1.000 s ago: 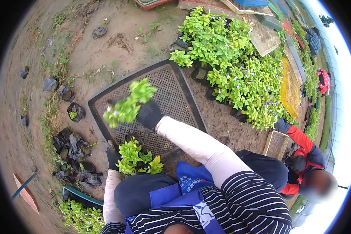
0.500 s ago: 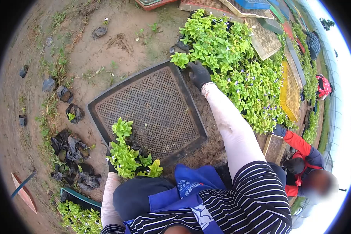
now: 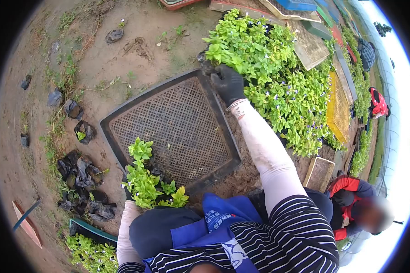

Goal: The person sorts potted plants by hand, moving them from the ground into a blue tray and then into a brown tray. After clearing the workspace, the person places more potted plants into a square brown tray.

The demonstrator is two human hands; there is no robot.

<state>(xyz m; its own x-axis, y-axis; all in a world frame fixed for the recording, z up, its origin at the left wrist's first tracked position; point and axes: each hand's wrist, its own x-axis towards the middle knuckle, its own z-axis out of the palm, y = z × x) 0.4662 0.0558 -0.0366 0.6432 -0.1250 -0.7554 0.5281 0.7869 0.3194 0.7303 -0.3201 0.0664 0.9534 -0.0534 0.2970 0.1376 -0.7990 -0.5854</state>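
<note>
A black mesh tray (image 3: 173, 132) lies tilted on the muddy ground in front of me. Several leafy seedlings (image 3: 143, 182) stand at its near left corner. My left hand (image 3: 129, 193), in a dark glove, is beside them, mostly hidden by leaves, so its fingers cannot be made out. At the tray's far right corner, my right hand (image 3: 229, 85), in a dark glove, has its fingers curled beside a black plastic pot (image 3: 206, 63) at the edge of the dense green plants (image 3: 264, 59). Whatever it holds is hidden.
Crumpled black pots (image 3: 84, 182) lie on the left. A green tray of plants (image 3: 93, 233) stands at the lower left. Several coloured trays, among them a yellow one (image 3: 338, 109), lie at the right. A co-worker in red and dark sleeves (image 3: 351, 191) crouches at the lower right.
My right hand has drawn slightly nearer, and its fingers have curled. The small plant at its fingertips no longer shows apart from the others. The co-worker's arm has pulled back from the plants.
</note>
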